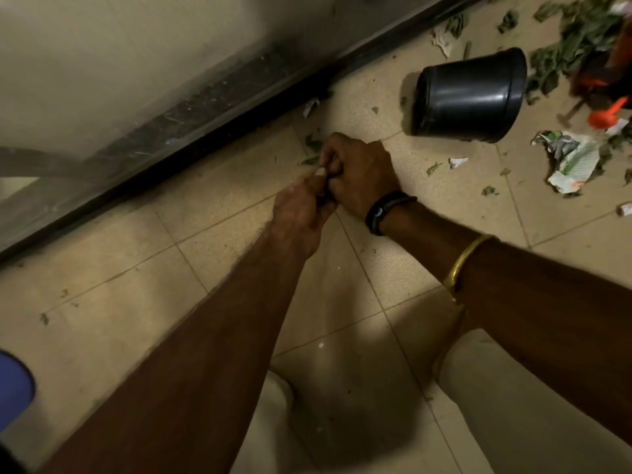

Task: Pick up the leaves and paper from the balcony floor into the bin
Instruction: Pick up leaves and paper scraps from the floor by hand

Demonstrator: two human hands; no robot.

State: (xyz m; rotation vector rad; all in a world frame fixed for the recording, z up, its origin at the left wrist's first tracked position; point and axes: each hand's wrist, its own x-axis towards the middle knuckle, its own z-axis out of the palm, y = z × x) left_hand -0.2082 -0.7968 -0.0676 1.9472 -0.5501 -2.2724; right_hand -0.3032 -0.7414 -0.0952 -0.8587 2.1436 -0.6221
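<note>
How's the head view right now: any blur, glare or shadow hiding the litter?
Head view: dim warm light; leaf pile top right blurred; glare streak on the bin; left hand and right hand sharp, contents unclear; heavy shadow on the floor below.

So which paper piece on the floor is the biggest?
The crumpled printed sheet right of the bin; the other pieces are only small white scraps.

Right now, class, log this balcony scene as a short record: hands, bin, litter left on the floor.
left hand: fingers curled, touching the other hand
right hand: fingers curled; contents hidden
bin: black, opening not in view
crumpled paper: lying near the bin
leaves: heaped at upper right of view
</note>
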